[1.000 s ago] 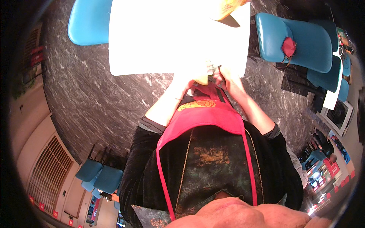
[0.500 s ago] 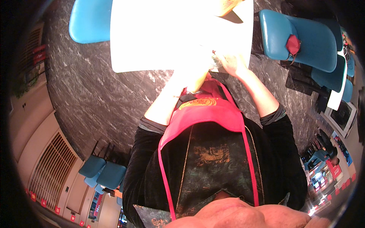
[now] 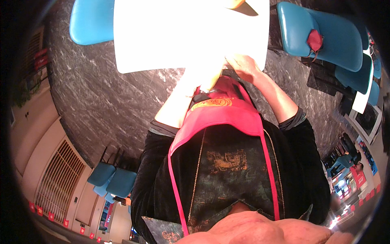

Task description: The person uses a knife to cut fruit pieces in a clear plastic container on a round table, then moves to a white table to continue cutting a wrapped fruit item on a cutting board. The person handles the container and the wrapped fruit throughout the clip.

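Note:
My left hand (image 3: pixel 198 78) is washed out by glare at the near edge of the white table (image 3: pixel 162 36). It appears closed around a pale yellow, elongated object (image 3: pixel 210 81) whose lower end hangs over my red apron (image 3: pixel 219 122). My right hand (image 3: pixel 244 67) is just to its right, fingers bent and pressed together near that object's upper end. Whatever lies between the right fingertips is hidden or lost in the glare. At the far edge of the view, an orange-yellow object (image 3: pixel 235 3) stands partly cut off on the table, casting a shadow.
Blue chairs flank the table, one at the left (image 3: pixel 91 22) and one at the right (image 3: pixel 294 30). A small red pouch (image 3: pixel 315 40) with a strap rests on the right side's seating. More blue chairs (image 3: pixel 122 181) stand behind at the left. The floor (image 3: pixel 101 93) is dark and streaked.
My right fingers have curled in closer; a small clear, reddish bit seen by their tips no longer shows. The view has shifted slightly, leaving less of the far orange-yellow object in sight.

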Demonstrator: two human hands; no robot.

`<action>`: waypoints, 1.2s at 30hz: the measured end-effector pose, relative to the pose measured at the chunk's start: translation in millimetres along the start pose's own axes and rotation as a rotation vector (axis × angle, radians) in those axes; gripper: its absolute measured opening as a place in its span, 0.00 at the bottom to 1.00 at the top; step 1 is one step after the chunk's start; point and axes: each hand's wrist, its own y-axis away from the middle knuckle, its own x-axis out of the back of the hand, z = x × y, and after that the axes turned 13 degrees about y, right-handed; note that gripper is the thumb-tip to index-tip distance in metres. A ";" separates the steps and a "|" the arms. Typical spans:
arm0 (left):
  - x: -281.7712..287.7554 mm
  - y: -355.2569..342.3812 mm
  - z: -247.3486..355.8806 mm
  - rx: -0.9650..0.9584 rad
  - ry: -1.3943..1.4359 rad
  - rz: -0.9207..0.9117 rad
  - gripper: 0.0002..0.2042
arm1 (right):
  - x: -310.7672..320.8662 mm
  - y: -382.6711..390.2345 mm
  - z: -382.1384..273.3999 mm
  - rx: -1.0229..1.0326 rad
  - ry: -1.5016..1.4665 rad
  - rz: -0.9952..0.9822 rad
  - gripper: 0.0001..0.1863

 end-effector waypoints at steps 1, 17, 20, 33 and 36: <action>0.2 -0.9 -0.5 0.005 0.002 0.002 0.12 | 0.6 -0.5 0.7 0.026 0.024 -0.005 0.23; -4.0 -8.8 -5.8 0.034 0.020 0.022 0.12 | -34.4 10.7 3.5 0.092 -0.240 0.112 0.17; -4.1 -12.2 -6.2 0.037 0.025 0.030 0.12 | -26.5 10.6 6.3 0.029 -0.270 -0.022 0.17; -3.0 -9.4 -8.2 0.053 0.036 0.045 0.12 | 30.4 23.3 -21.2 -0.108 0.279 -0.104 0.18; -2.9 -10.8 -9.8 0.054 0.036 0.052 0.12 | 52.8 42.1 -28.0 -0.136 0.300 0.035 0.16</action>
